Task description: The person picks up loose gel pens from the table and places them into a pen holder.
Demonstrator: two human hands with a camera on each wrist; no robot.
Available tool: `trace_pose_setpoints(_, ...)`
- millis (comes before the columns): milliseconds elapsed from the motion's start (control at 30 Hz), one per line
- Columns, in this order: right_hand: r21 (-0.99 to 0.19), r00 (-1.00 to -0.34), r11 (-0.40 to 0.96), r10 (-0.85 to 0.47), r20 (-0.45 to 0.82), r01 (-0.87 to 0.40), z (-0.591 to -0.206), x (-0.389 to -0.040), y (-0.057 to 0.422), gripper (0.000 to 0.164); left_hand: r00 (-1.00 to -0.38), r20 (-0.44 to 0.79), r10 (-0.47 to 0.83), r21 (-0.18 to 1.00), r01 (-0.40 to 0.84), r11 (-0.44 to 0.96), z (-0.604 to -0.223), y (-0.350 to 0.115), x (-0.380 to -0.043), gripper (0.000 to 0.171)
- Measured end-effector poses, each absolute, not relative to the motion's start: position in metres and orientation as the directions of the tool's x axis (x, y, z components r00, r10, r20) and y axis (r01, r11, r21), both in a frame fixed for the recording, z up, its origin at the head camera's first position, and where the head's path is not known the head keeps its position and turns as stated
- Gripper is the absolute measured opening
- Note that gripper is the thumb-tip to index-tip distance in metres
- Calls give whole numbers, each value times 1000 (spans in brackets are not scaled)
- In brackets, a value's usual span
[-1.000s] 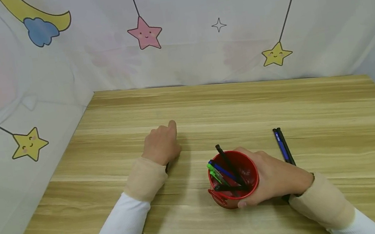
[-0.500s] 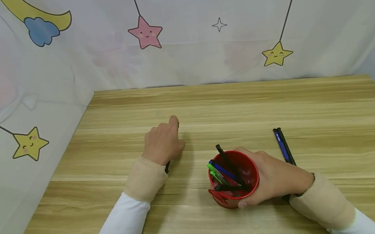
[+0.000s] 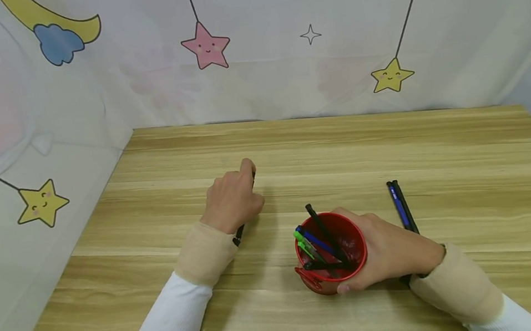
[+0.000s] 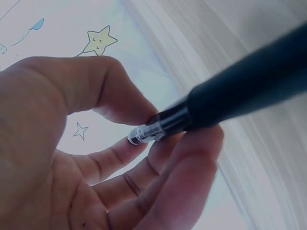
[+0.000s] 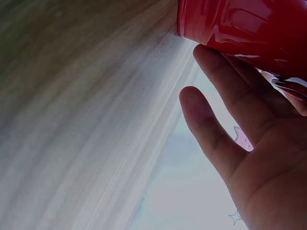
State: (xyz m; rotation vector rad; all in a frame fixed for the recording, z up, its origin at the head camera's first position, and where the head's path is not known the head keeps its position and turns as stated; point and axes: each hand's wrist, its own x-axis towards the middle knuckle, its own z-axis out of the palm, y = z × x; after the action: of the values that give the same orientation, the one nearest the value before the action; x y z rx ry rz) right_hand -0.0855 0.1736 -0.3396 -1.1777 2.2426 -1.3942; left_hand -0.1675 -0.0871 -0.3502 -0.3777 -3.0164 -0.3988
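Observation:
My left hand (image 3: 231, 201) pinches a dark pen (image 4: 249, 76) between thumb and fingertips, over the middle of the table. In the left wrist view the pen's clear-tipped end lies at the fingers and its thick dark barrel runs to the upper right. My right hand (image 3: 389, 247) is curled round the right side of a small red bucket (image 3: 360, 253), thumb at the near side. Several pens lean inside it: black ones (image 3: 324, 227), a blue one (image 3: 313, 239) and green ones (image 3: 305, 245). From below, the right wrist view shows fingers against the bucket's glossy wall (image 5: 249, 28).
A blue pen (image 3: 398, 206) and a black pen (image 3: 406, 208) lie side by side right of the bucket, partly hidden by the right wrist. The wooden table (image 3: 471, 161) meets a printed white cloth (image 3: 275, 86) at its back and left edges.
My left hand has shifted slightly away and to the right, and more of the dark pen shows beneath it. The right hand and the bucket have stayed in place.

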Motion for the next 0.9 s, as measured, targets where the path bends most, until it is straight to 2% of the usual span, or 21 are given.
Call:
trace_pose_setpoints(233, -833, -633, 214, -749, 195, -510, -349, -88, 175, 83, -953, 180, 245, 248, 285, 926, -351, -86, -167, 33)
trace_pose_setpoints(400, -828, -633, 224, -750, 190, -513, -358, -90, 177, 87, -944, 224, 243, 278, 301, 912, -348, -85, -166, 39)
trace_pose_setpoints(900, -840, -641, 218, -744, 186, -497, -343, -86, 175, 83, -929, 299, 218, 364, 322, 874, -342, -82, -164, 47)
